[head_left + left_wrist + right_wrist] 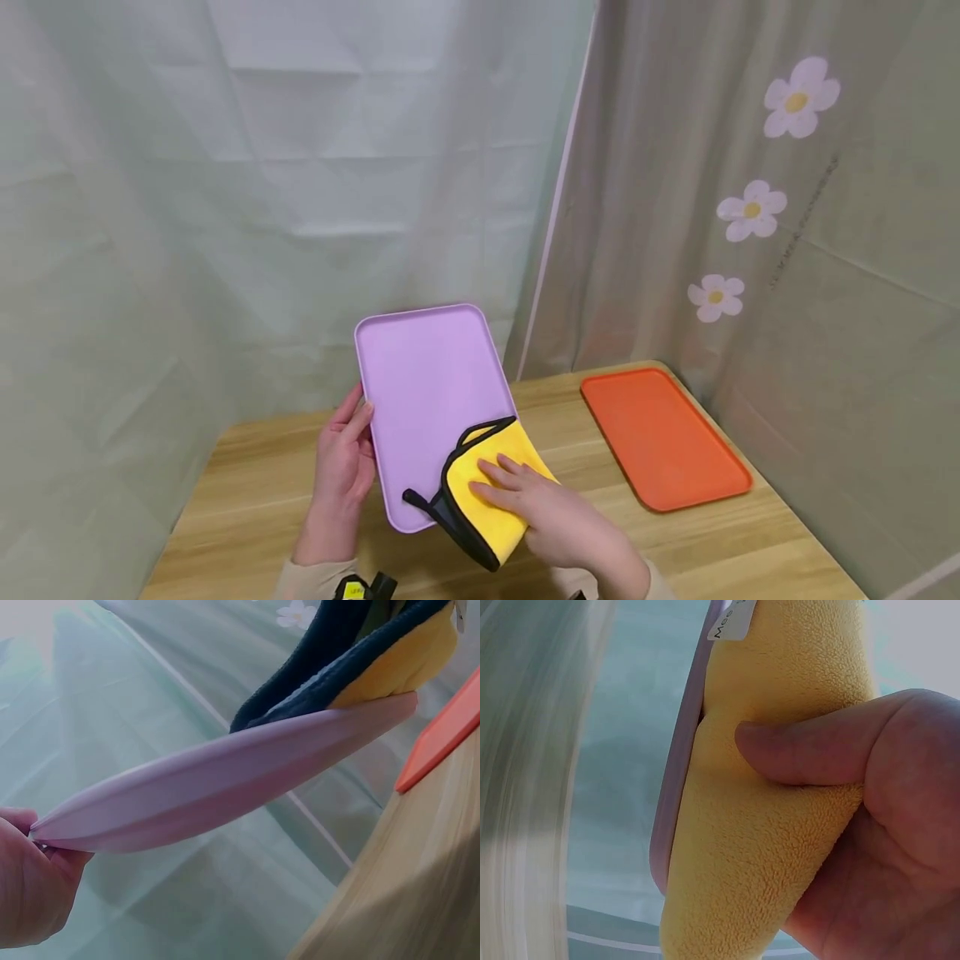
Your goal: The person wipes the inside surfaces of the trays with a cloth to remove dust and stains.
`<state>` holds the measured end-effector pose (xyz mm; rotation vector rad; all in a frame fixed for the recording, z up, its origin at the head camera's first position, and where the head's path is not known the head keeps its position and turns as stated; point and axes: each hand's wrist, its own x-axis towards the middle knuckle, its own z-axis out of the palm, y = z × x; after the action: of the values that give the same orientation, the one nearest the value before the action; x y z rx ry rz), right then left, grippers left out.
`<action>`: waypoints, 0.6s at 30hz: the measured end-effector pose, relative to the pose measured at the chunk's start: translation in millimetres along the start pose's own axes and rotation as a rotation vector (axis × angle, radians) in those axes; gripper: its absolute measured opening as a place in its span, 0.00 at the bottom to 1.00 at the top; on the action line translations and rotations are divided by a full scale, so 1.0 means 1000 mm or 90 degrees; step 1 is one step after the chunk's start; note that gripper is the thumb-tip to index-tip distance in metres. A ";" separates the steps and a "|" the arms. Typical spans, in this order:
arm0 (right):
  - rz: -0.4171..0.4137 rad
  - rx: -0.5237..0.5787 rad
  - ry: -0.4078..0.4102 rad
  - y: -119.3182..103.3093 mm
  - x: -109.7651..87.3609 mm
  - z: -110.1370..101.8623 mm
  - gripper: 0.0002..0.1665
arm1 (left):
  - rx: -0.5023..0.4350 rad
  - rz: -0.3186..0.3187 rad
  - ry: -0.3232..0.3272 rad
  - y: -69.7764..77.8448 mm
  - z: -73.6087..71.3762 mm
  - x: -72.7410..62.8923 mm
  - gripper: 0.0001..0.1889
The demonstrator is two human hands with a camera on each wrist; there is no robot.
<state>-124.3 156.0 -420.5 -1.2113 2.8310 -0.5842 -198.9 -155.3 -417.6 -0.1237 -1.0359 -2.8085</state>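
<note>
A light purple rectangular tray (435, 383) is held up at a tilt above the table. My left hand (345, 462) grips its left edge, the thumb on the face side; in the left wrist view the tray's rim (225, 776) runs out from between thumb and fingers. My right hand (551, 508) holds a folded yellow cloth (487, 508) with a dark edging and a dark loop against the tray's lower right part. The right wrist view shows the thumb (802, 750) pressed into the plush cloth (742, 847), fingers on the other side. A white label (733, 621) sticks out of it.
An orange tray (663, 437) lies flat on the wooden table (247, 475) at the right. Pale curtains (337, 183) hang behind the table, with a flower-printed one (750, 208) along the right side.
</note>
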 end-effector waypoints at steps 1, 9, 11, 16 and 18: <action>0.000 0.002 0.001 0.000 -0.001 0.000 0.59 | -0.005 -0.001 -0.002 0.000 0.000 -0.001 0.20; 0.000 0.025 -0.005 0.007 0.000 -0.004 0.59 | -0.030 0.006 -0.014 0.002 -0.003 0.000 0.20; 0.004 0.028 -0.004 0.008 0.001 -0.004 0.59 | -0.034 0.003 -0.016 0.002 -0.003 0.001 0.20; 0.030 0.020 -0.010 0.003 0.005 -0.001 0.60 | -0.044 -0.003 0.001 0.001 -0.002 0.001 0.19; 0.038 0.018 -0.015 -0.002 0.006 0.001 0.60 | -0.045 -0.006 0.003 0.000 -0.002 -0.001 0.19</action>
<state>-127.0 150.5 -420.3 -1.1167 2.8181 -0.6005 -198.4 -156.7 -419.6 -0.1209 -0.9390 -2.8541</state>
